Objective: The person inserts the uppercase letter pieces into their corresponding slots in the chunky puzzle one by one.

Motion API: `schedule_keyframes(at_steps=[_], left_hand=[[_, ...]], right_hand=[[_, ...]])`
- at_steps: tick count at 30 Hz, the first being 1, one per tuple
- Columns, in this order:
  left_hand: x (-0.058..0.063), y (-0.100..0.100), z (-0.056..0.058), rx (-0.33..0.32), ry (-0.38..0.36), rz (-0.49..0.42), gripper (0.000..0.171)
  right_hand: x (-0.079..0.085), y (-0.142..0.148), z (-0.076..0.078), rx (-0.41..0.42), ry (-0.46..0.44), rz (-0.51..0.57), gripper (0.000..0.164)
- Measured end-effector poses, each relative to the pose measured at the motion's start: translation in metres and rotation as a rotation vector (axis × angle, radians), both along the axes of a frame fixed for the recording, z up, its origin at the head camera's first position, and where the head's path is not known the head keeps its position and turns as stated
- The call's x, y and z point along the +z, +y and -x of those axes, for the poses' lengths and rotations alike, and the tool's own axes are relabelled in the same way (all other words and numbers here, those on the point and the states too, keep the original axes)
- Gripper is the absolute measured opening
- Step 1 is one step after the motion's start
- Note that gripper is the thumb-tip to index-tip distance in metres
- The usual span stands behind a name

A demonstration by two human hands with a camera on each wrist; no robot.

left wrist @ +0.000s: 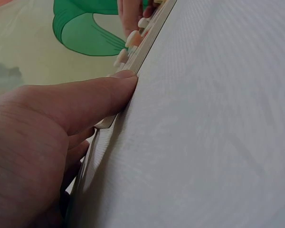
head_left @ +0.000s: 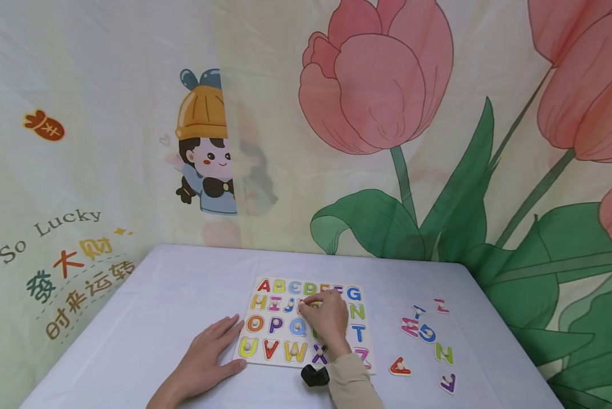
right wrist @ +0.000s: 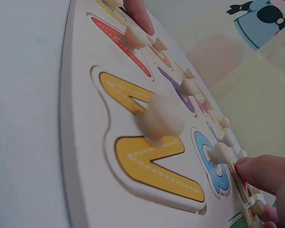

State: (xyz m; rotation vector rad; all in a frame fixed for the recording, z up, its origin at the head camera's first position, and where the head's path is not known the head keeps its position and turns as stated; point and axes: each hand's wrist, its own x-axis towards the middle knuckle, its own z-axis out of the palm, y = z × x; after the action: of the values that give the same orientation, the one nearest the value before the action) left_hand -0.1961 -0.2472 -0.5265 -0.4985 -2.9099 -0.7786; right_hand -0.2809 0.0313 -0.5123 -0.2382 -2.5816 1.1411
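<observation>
A white alphabet puzzle board (head_left: 280,363) with knobbed, coloured letter pieces lies on the table. My right hand (head_left: 328,318) is over its second row, just right of the blue J, with thumb and fingertips pinching a letter piece, partly hidden, that shows red. In the right wrist view that red letter piece (right wrist: 242,180) is tilted, close beyond the blue Q (right wrist: 213,159), under the thumb. My left hand (head_left: 206,355) rests on the table with fingers extended at the board's left side. Its thumb (left wrist: 118,85) touches the board's edge.
Loose letter pieces lie right of the board: a red A (head_left: 400,367), a green N (head_left: 444,354), a pink M (head_left: 410,326), and several others. A black object (head_left: 314,375) is beside my right wrist. A printed curtain (head_left: 265,170) hangs behind the table (head_left: 132,335).
</observation>
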Motion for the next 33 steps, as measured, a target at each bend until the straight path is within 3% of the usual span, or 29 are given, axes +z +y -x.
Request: schedule_keyframes(at_steps=[8,23,28,33], left_hand=[[0.002,-0.001,0.001,0.003,-0.024,0.011,0.086],[0.004,0.001,0.002,0.02,-0.065,0.013,0.088],[0.003,0.001,0.002,0.024,-0.076,0.019,0.088],[0.004,0.001,0.002,0.023,-0.073,0.021,0.088]], right_hand=[[-0.001,-0.003,0.0,-0.023,-0.001,-0.012,0.015],[-0.001,-0.002,-0.004,0.018,0.016,-0.039,0.015],[-0.001,0.004,-0.003,0.083,0.008,-0.039,0.014],[0.009,0.014,0.0,0.208,-0.076,-0.007,0.014]])
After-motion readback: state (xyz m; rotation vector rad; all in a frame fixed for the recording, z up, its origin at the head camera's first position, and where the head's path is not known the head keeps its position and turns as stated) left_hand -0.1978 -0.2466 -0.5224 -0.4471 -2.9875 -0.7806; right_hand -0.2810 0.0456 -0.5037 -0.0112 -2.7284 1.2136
